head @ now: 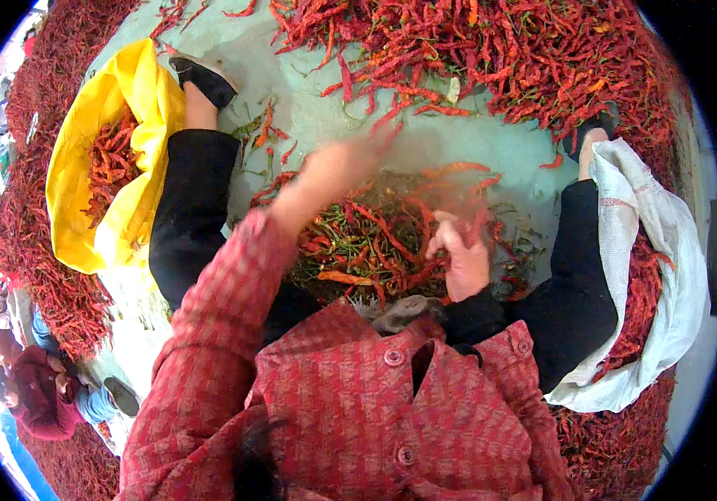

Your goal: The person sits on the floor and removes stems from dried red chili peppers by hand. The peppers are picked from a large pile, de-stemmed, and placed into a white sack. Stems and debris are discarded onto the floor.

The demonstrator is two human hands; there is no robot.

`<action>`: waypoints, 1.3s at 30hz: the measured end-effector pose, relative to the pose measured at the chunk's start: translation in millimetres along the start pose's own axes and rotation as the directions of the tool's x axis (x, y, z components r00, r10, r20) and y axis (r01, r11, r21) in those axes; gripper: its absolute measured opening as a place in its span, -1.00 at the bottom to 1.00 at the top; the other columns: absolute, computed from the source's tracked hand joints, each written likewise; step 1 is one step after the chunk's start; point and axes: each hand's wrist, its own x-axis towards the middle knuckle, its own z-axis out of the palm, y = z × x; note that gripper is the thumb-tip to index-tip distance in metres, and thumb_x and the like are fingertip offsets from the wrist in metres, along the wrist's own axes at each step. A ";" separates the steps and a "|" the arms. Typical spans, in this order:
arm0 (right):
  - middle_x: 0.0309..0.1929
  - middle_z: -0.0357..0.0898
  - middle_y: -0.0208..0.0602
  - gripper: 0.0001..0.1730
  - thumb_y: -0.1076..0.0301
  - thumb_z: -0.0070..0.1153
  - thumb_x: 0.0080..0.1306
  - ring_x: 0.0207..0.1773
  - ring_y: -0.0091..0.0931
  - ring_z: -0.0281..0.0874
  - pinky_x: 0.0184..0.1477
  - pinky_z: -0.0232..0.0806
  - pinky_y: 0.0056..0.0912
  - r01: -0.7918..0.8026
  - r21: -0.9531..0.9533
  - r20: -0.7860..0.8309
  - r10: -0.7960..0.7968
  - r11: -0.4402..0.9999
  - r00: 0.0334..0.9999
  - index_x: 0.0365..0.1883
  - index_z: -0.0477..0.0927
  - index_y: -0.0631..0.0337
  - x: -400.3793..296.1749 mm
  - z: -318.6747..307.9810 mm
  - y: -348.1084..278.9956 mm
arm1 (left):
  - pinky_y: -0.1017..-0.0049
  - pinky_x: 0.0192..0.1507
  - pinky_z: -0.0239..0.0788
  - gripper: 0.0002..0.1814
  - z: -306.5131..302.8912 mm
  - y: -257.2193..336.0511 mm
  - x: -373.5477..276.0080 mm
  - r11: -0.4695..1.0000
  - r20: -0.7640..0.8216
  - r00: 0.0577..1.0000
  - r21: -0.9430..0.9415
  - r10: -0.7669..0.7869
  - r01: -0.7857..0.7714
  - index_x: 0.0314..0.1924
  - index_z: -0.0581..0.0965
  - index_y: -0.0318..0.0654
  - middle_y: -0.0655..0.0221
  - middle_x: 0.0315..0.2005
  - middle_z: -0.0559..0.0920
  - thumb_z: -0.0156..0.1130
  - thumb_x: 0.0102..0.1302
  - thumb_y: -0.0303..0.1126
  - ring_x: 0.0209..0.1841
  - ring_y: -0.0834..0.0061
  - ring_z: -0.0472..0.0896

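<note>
My left hand (339,166), blurred, reaches over the upper edge of a pile of dried red chilli peppers and green stems (364,241) between my legs. A red chilli lies by its blurred fingertips; whether it is held cannot be told. At the pile's right side is my right hand (463,263), its fingers curled around blurred red chillies (476,219). A yellow sack (70,206) with chillies inside stands beside my left leg. By my right leg, a white woven sack (678,307) also holds red chillies.
A large heap of red chillies (521,56) spreads across the pale green sheet (308,75) ahead. More chillies (51,250) cover the ground at far left. A person in a dark red top (45,394) is at lower left. Loose stems (524,244) lie right of the central pile.
</note>
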 end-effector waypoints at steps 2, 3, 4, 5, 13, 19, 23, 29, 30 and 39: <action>-0.54 0.41 -0.47 -0.72 0.34 0.00 0.19 -0.50 -0.64 0.33 -0.38 0.19 -0.61 -0.040 0.065 0.060 0.036 0.997 0.998 -0.16 0.43 0.27 -0.9 9.5 -3.1 | 0.38 -0.46 0.38 -0.82 0.2 45.9 -27.1 0.912 -0.009 0.962 -0.315 0.273 -0.262 -0.28 0.44 -0.24 0.22 -0.55 0.52 -0.03 0.17 -0.33 -0.47 0.23 0.53; -0.51 0.42 -0.47 -0.74 0.37 0.01 0.18 -0.49 -0.65 0.34 -0.38 0.20 -0.62 -0.071 0.079 0.069 0.066 0.994 0.995 -0.17 0.44 0.27 -2.7 13.1 -8.8 | 0.37 -0.49 0.36 -0.83 -14.2 71.7 -40.4 0.727 0.064 0.978 -0.678 0.200 -0.105 -0.27 0.42 -0.24 0.21 -0.60 0.50 -0.03 0.18 -0.34 -0.52 0.22 0.51; -0.46 0.44 -0.45 -0.77 0.40 0.02 0.17 -0.47 -0.66 0.35 -0.40 0.23 -0.61 -0.114 0.067 0.115 0.105 0.991 0.988 -0.20 0.44 0.28 -1.4 8.6 -8.8 | 0.34 -0.48 0.35 -0.81 -21.8 80.4 -44.3 0.761 0.094 0.980 -0.644 0.173 -0.073 -0.25 0.40 -0.24 0.19 -0.60 0.49 -0.02 0.17 -0.33 -0.51 0.20 0.51; -0.44 0.44 -0.44 -0.78 0.39 0.02 0.17 -0.46 -0.65 0.36 -0.41 0.23 -0.60 -0.079 0.013 0.110 0.077 0.997 0.991 -0.22 0.44 0.27 -2.5 3.5 -7.7 | 0.32 -0.47 0.35 -0.80 -26.6 86.1 -47.3 0.793 0.122 0.982 -0.608 0.145 -0.041 -0.23 0.39 -0.23 0.16 -0.59 0.48 -0.02 0.17 -0.32 -0.50 0.18 0.51; -0.47 0.40 -0.46 -0.85 0.34 0.02 0.19 -0.44 -0.61 0.35 -0.38 0.26 -0.53 -0.015 0.069 0.051 0.012 0.997 0.999 -0.35 0.40 0.20 -9.2 0.4 3.8 | 0.33 -0.48 0.34 -0.83 -10.2 95.4 -66.4 0.871 0.039 0.999 -0.491 0.031 -0.008 -0.36 0.37 -0.31 0.21 -0.62 0.50 -0.03 0.15 -0.34 -0.51 0.19 0.51; -0.41 0.41 -0.40 -0.90 0.37 -0.02 0.21 -0.39 -0.60 0.35 -0.39 0.27 -0.51 0.218 0.255 0.010 -0.228 0.942 0.974 -0.36 0.38 0.18 -4.4 12.7 -9.3 | 0.55 -0.54 0.33 -0.81 -4.5 99.0 -48.7 0.151 0.313 0.922 -0.924 -0.227 0.350 -0.36 0.39 -0.35 0.33 -0.62 0.51 -0.12 0.23 -0.36 -0.58 0.57 0.49; -0.40 0.42 -0.33 -0.95 0.45 -0.12 0.24 -0.36 -0.51 0.39 -0.27 0.34 -0.39 0.135 0.405 -0.092 -0.106 0.904 0.990 -0.42 0.37 0.19 7.3 11.2 -48.3 | 0.48 -0.47 0.35 -0.78 21.8 73.6 -11.5 0.515 0.056 0.989 -0.849 -0.139 0.120 -0.33 0.41 -0.37 0.34 -0.51 0.50 -0.14 0.23 -0.35 -0.50 0.47 0.47; -0.60 0.27 -0.45 -0.90 0.41 -0.01 0.19 -0.55 -0.58 0.23 -0.46 0.23 -0.46 0.028 0.504 -0.094 0.022 0.864 0.995 -0.43 0.32 0.14 19.3 -11.0 -23.9 | 0.26 -0.35 0.37 -0.82 43.6 59.3 139.7 0.998 -0.118 0.992 -0.031 0.046 -0.050 -0.32 0.43 -0.24 0.19 -0.40 0.46 -0.12 0.16 -0.35 -0.34 0.16 0.51; -0.61 0.25 -0.47 -0.88 0.39 0.00 0.19 -0.56 -0.58 0.21 -0.48 0.20 -0.48 -0.035 0.520 -0.087 0.094 0.854 0.992 -0.44 0.32 0.14 19.2 -11.2 -25.2 | 0.25 -0.36 0.37 -0.81 52.6 63.4 160.5 1.000 -0.113 0.994 0.004 0.013 -0.013 -0.30 0.43 -0.23 0.19 -0.39 0.46 -0.12 0.16 -0.36 -0.33 0.16 0.51; -0.50 0.40 -0.39 -0.80 0.28 -0.07 0.24 -0.44 -0.57 0.36 -0.36 0.26 -0.48 0.067 0.273 -0.275 0.011 0.960 0.961 -0.35 0.41 0.25 26.7 -16.1 -22.8 | 0.31 -0.38 0.35 -0.87 16.7 62.6 138.1 0.999 0.023 0.999 -0.006 -0.044 0.044 -0.34 0.43 -0.18 0.17 -0.38 0.50 -0.04 0.12 -0.36 -0.37 0.22 0.52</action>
